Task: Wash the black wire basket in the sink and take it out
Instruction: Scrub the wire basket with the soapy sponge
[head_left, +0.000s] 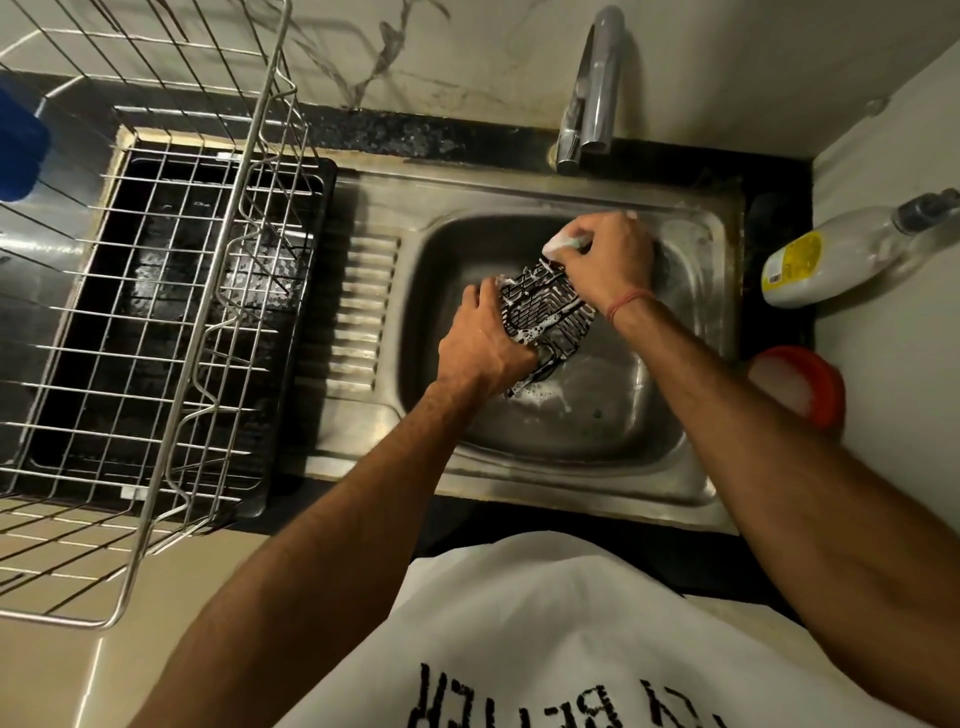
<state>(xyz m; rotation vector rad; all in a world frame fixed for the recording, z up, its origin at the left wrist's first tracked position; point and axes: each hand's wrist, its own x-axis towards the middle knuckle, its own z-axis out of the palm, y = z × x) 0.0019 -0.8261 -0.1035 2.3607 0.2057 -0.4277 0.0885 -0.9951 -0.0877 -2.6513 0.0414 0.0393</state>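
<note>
So the black granite counter (395, 136) is carrying pretty much everything here. A steel sink (717, 499) is sitting dropped into it, tap (592, 104) standing at the back rim. Left of the basin, a black drip tray (156, 312) is lying on the counter with a wire dish rack (171, 364) sitting over it. On the right, 1 soap bottle (831, 254) is lying on its side, and a red-rimmed tub (805, 384) is sitting nearer the front.

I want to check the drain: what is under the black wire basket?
Under the black wire basket, foam and water lie on the sink floor. The left hand and basket cover the drain.
</note>
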